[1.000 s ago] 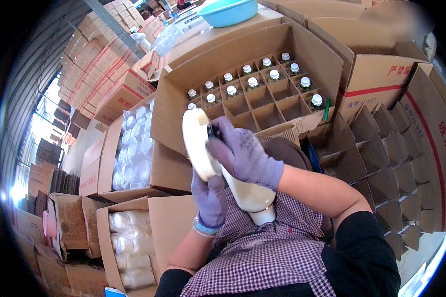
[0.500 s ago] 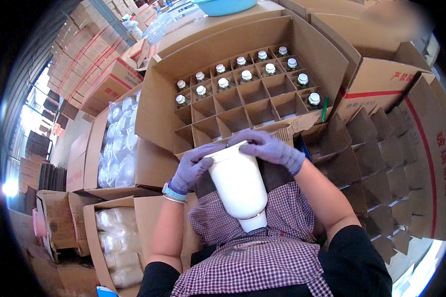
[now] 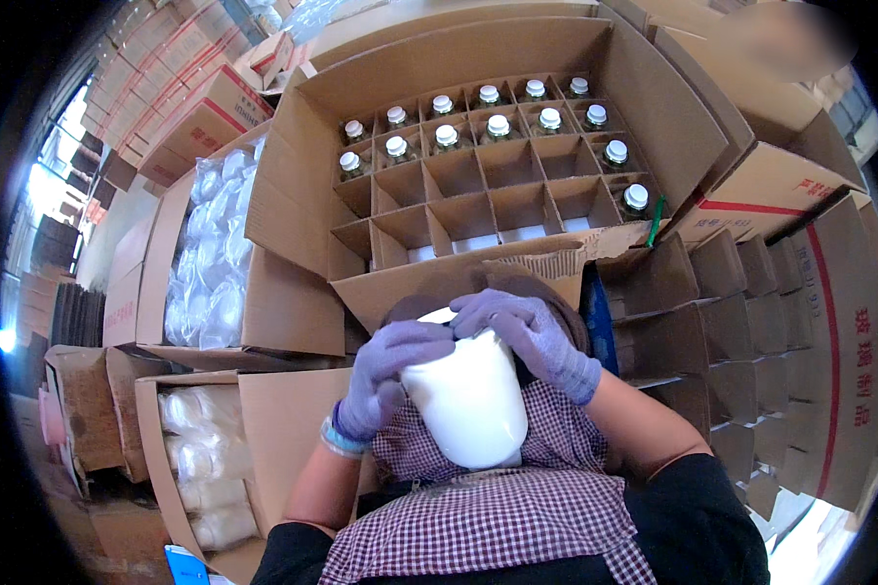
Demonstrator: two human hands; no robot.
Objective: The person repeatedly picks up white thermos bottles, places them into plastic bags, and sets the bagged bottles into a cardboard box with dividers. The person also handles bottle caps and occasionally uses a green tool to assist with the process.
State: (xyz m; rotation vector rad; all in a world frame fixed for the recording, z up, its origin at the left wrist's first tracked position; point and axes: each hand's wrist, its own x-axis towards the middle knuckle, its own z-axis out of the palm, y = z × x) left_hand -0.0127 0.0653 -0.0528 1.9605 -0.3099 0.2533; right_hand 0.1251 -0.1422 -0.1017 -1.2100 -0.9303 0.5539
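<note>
Between my gloved hands is a glossy white bottle-shaped container (image 3: 468, 409), tilted over my checked apron. Its rimmed end points away from me; its rounded end faces my body. My left hand (image 3: 390, 366), in a purple glove, is closed around the left of the rim. My right hand (image 3: 527, 336), gloved alike, grips the rim's far right side, fingers bent over it. Part of the rim is hidden under my fingers. Just beyond my hands stands an open divided carton (image 3: 283, 234) with several white-capped clear bottles (image 3: 498, 129), mostly in its far rows.
To the left, one open carton (image 3: 149, 292) holds clear-wrapped items (image 3: 215, 253); a nearer carton (image 3: 156, 458) holds wrapped pale containers (image 3: 205, 468). Cardboard dividers (image 3: 663, 336) stand at my right beside another carton (image 3: 751, 185). Stacked boxes (image 3: 166, 58) rise at the far left.
The container has tipped, so its narrow end is now mostly out of sight. My left hand has moved farther over the rim. The whole view has shifted slightly.
</note>
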